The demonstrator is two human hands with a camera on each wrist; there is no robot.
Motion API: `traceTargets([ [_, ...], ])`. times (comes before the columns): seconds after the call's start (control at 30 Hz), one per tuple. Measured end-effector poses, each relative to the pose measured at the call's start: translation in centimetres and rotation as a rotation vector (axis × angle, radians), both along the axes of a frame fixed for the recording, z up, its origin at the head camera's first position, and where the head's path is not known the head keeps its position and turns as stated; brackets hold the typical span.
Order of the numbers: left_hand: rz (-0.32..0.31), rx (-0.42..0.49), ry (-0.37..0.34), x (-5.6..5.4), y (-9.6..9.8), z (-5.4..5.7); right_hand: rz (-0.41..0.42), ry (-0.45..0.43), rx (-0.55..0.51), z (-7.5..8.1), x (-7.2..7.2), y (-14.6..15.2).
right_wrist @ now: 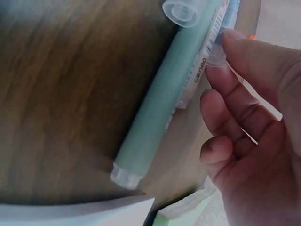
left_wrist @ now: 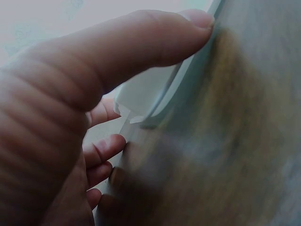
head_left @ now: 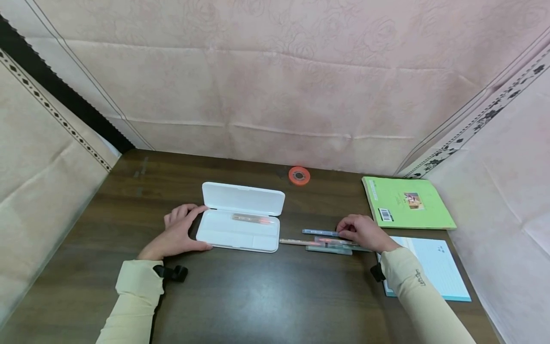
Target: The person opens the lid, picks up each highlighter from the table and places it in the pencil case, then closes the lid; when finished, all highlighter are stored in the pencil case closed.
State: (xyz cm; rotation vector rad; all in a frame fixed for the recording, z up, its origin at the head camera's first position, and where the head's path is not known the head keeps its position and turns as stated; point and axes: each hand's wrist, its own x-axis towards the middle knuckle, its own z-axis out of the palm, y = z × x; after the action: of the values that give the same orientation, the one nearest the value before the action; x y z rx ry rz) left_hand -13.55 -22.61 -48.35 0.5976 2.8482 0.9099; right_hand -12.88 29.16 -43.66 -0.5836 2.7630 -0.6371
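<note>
An open white pencil case (head_left: pixel 240 233) lies on the table with its lid tipped back. Inside it is a clear pen with an orange-pink end (head_left: pixel 251 219). My left hand (head_left: pixel 178 231) holds the case by its left end, the thumb along the front edge and the index finger at the hinge corner. To the right, my right hand (head_left: pixel 363 231) pinches the end of a blue pen (head_left: pixel 320 232) between thumb and index finger. Several other pens lie close together beside it, among them a green one (right_wrist: pixel 162 99) and a pale pink one (head_left: pixel 296 242).
An orange-red roll of tape (head_left: pixel 299 176) lies behind the case. At the far right are a green book (head_left: pixel 408 203) and, nearer, a light-blue notebook (head_left: pixel 434 270) partly under the right forearm. Cloth-covered walls (head_left: pixel 275 95) border the dark wooden table (head_left: pixel 258 296).
</note>
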Motion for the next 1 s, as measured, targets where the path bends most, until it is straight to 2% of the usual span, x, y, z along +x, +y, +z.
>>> traceTargets([
  [0.33, 0.004, 0.000, -0.006, 0.1, 0.0, 0.2, 0.013, 0.084, -0.083, 1.7, 0.2, -1.2],
  [0.6, 0.005, -0.004, -0.007, 0.1, 0.0, 0.2, 0.065, 0.108, -0.079, 3.7, 0.1, -5.2],
  [0.8, 0.007, -0.006, -0.004, 0.1, -0.1, 0.2, 0.114, 0.108, -0.090, 3.8, -0.6, -9.1],
  [1.0, 0.004, -0.008, -0.003, 0.1, -0.1, 0.2, 0.130, 0.118, -0.113, 3.2, -1.4, -12.6],
])
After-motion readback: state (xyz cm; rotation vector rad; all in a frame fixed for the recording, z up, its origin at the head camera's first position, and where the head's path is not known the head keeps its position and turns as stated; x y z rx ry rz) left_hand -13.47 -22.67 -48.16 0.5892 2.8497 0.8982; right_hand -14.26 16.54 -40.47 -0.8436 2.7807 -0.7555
